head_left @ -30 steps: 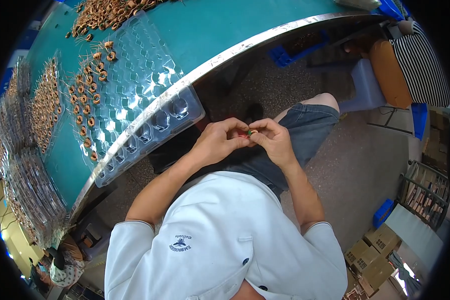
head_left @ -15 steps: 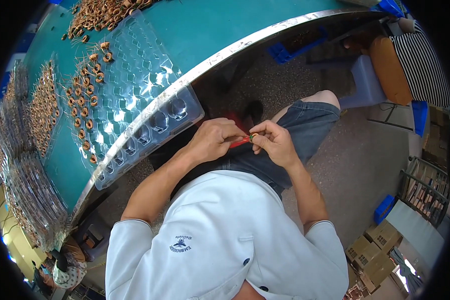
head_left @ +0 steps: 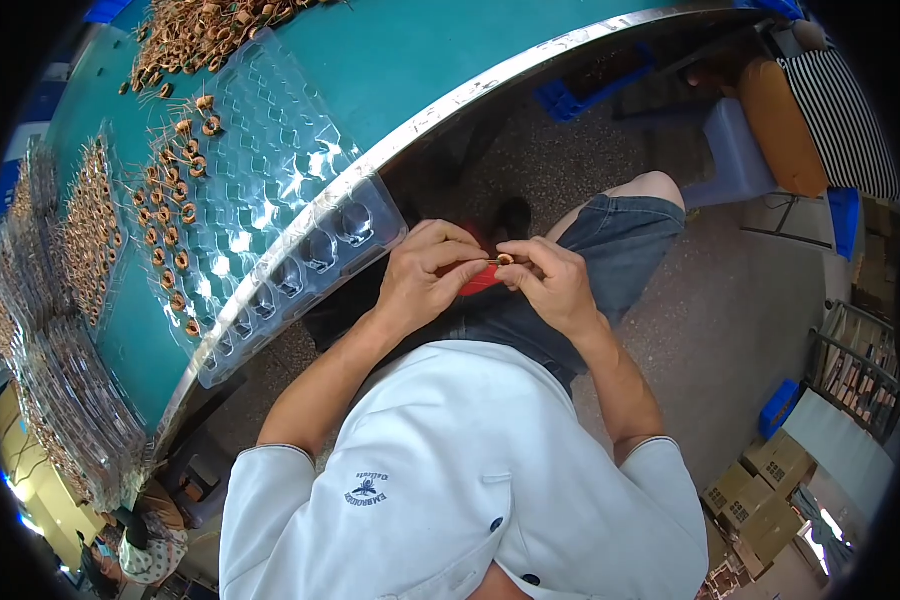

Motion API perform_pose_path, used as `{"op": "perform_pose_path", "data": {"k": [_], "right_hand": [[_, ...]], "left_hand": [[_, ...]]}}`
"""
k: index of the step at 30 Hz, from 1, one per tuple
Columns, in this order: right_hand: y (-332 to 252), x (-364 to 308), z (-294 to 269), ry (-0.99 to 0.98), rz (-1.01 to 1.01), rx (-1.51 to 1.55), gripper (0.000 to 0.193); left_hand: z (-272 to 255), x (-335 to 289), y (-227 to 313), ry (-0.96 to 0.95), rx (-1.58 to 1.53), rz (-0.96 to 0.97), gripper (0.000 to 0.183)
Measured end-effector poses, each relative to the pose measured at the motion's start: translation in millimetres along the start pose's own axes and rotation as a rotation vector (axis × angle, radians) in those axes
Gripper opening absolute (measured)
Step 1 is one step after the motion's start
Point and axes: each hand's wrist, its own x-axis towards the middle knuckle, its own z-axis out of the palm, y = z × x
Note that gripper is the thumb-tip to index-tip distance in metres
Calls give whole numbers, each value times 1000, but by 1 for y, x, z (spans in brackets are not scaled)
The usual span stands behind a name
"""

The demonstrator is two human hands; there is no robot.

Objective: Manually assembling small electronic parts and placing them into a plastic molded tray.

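Observation:
Over my lap, my right hand [head_left: 553,284] pinches a small ring-shaped wire coil [head_left: 505,260] between thumb and fingertips. My left hand [head_left: 428,270] is closed close beside it, thumb against forefinger, its tips meeting the coil's left side. What those tips grip, perhaps a wire end, is too small to make out. Beneath the hands shows a red thing [head_left: 482,279], mostly covered. On the table to the left lies a clear plastic tray [head_left: 270,130] with moulded pockets, its left rows holding several similar copper coils [head_left: 170,210] with wire ends sticking out.
The green table [head_left: 410,60] has a curved metal edge [head_left: 450,105], and the tray overhangs it. A heap of coils [head_left: 195,40] lies at the back. Stacked filled trays [head_left: 60,390] stand at left. On the right are a person on a stool [head_left: 735,150], blue bins [head_left: 595,90] and cartons [head_left: 755,505].
Both hands have risen slightly, staying together at the coil. My left fingers are straighter along its side, and the coil is turned a little. The view has shifted slightly.

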Motion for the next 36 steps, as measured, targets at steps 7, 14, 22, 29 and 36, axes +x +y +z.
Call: {"op": "perform_pose_path", "data": {"k": [7, 14, 22, 29, 36], "right_hand": [[-3, 3, 1, -10, -208, -273, 25], [-3, 3, 8, 90, -173, -177, 25], [2, 0, 23, 154, 30, 58, 23], [5, -3, 26, 145, 31, 44, 21], [4, -7, 44, 308, 187, 657, 16]], "left_hand": [[-4, 4, -1, -52, 69, 62, 9], [1, 5, 6, -90, -526, -556, 14], [18, -1, 3, 67, -849, -524, 33], [18, 1, 4, 91, -833, -514, 38], [32, -2, 12, 192, -862, -421, 39]]}}
